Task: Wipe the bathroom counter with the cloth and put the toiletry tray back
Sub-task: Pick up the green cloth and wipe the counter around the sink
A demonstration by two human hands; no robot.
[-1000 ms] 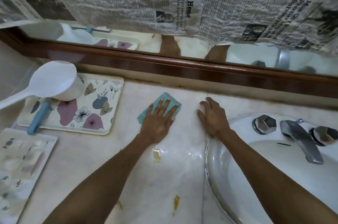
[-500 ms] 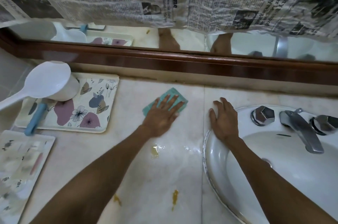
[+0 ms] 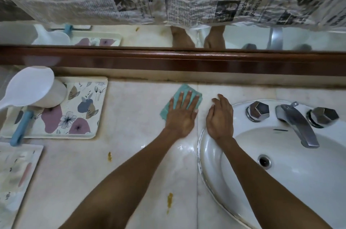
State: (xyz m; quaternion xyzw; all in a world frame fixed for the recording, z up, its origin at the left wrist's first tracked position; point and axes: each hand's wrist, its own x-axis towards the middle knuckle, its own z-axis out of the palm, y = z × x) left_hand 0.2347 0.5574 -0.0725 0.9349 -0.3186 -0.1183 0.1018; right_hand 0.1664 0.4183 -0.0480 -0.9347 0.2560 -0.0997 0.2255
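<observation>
My left hand (image 3: 182,114) lies flat, fingers spread, pressing a folded teal cloth (image 3: 182,91) against the pale marble counter (image 3: 131,154) near the back wall. My right hand (image 3: 221,118) rests palm down beside it, on the sink's left rim, holding nothing. The floral toiletry tray (image 3: 82,112) sits at the back left of the counter with a white plastic dipper (image 3: 30,86) and a blue-handled item (image 3: 20,131) on it. Two yellow-brown stains (image 3: 169,202) mark the counter near my left forearm.
A white oval sink (image 3: 215,163) with a chrome tap (image 3: 297,124) and two knobs fills the right side. A wooden mirror frame (image 3: 168,60) runs along the back, with newspaper above it. A second patterned tray (image 3: 15,176) lies at the front left edge.
My left hand has slid the cloth rightward and toward the back wall, close to my right hand. The right hand has stayed at the sink rim. The stain by my wrist is no longer visible.
</observation>
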